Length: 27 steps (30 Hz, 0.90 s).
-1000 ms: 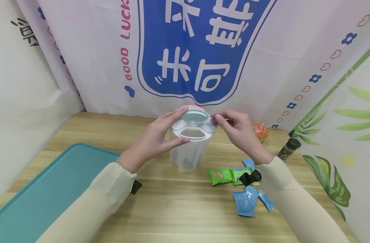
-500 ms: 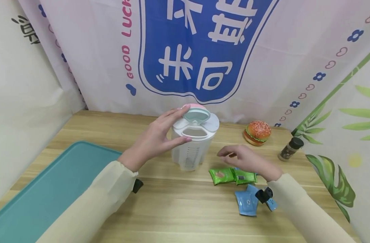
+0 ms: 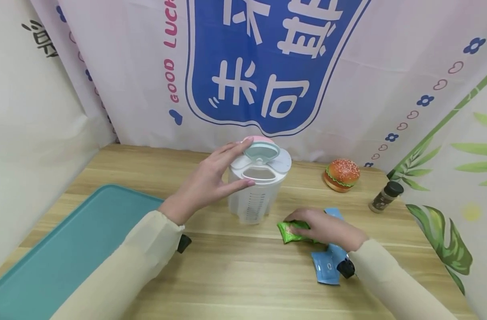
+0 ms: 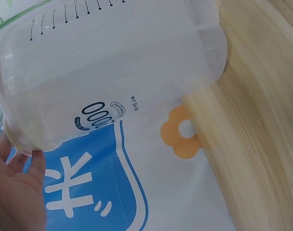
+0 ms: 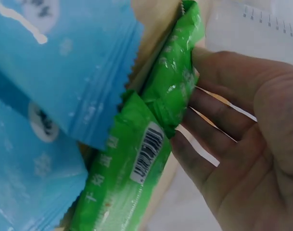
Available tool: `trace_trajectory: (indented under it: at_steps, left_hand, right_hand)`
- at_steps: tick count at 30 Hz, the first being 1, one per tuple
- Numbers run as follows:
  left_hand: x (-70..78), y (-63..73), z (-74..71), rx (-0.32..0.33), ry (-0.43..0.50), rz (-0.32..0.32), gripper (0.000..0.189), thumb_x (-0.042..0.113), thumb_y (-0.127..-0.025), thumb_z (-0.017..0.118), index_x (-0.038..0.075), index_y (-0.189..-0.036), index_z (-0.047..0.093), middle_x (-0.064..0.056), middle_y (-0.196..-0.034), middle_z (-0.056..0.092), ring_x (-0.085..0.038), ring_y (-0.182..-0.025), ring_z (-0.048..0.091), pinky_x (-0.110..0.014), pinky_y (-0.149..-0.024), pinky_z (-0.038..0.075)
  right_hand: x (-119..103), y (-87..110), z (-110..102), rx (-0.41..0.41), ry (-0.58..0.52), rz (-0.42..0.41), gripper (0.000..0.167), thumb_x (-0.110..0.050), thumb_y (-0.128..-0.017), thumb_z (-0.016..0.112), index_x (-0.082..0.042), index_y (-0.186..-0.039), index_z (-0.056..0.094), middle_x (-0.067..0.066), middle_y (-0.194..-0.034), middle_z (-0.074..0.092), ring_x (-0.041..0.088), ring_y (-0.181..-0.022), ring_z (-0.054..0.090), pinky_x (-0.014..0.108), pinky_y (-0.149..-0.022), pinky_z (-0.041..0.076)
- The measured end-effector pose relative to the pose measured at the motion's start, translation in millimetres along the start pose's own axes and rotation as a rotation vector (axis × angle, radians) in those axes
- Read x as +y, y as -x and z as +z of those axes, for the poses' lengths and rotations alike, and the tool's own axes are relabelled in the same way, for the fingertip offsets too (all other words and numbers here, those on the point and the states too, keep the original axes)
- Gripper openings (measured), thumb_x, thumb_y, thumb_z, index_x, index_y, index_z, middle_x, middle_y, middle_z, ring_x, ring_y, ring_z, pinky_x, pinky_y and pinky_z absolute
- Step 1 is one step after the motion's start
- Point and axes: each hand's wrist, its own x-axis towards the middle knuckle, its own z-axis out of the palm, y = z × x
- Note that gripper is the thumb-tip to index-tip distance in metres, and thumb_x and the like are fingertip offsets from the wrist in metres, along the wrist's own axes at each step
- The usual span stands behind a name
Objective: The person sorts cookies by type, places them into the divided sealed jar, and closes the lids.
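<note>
Left hand [image 3: 207, 180] is gripping the measuring container [image 3: 254, 202], probably steadying it, while right hand [image 3: 321, 226]'s pinching a green snack packet [image 3: 287, 234].

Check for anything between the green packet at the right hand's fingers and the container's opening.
Nothing visible blocks it: only bare table shows between the green packet and the container. The opening is uncovered, and the left hand holds the container from the opposite side.

The table [image 3: 235, 280] bore a tray [image 3: 75, 240] at left, an upright container [image 3: 243, 206] farther right, then green packets [image 3: 285, 234], blue packets [image 3: 325, 268], a burger [image 3: 342, 174] and a jar [image 3: 382, 199].
</note>
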Motion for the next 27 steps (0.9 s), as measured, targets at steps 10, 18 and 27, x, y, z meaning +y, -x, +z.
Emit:
trace_trajectory:
  at_steps: [10, 18, 27]
  left_hand:
    - [0.1, -1.4, 0.8, 0.004, 0.01, 0.01, 0.094, 0.047, -0.091, 0.08, 0.042, -0.166, 0.024, -0.008, -0.168, 0.042, -0.034, -0.154, 0.043, -0.064, -0.118, 0.046]
    - [0.5, -0.7, -0.3, 0.005, 0.01, 0.008, 0.094, 0.047, -0.091, 0.081, 0.042, -0.166, 0.024, -0.007, -0.168, 0.042, -0.034, -0.154, 0.042, -0.064, -0.117, 0.046]
    - [1.0, -0.9, -0.1, -0.001, 0.007, 0.005, 0.094, 0.049, -0.091, 0.08, 0.045, -0.165, 0.022, -0.004, -0.168, 0.042, -0.032, -0.154, 0.042, -0.064, -0.117, 0.046]
  right_hand:
    - [-0.8, -4.6, 3.5, 0.023, 0.046, 0.011, 0.033, -0.019, -0.104, 0.066, -0.006, -0.134, 0.069, 0.012, -0.132, 0.072, 0.03, -0.123, 0.069, 0.05, -0.105, 0.059]
    - [-3.0, -3.5, 2.3, 0.035, 0.045, 0.066, 0.037, -0.021, -0.103, 0.068, -0.005, -0.135, 0.068, 0.012, -0.128, 0.069, 0.021, -0.11, 0.069, 0.042, -0.094, 0.062]
    - [-4.6, -3.2, -0.9, 0.035, -0.007, 0.054, 0.029, -0.019, -0.1, 0.072, -0.008, -0.126, 0.07, 0.005, -0.121, 0.069, 0.01, -0.099, 0.064, 0.031, -0.087, 0.061]
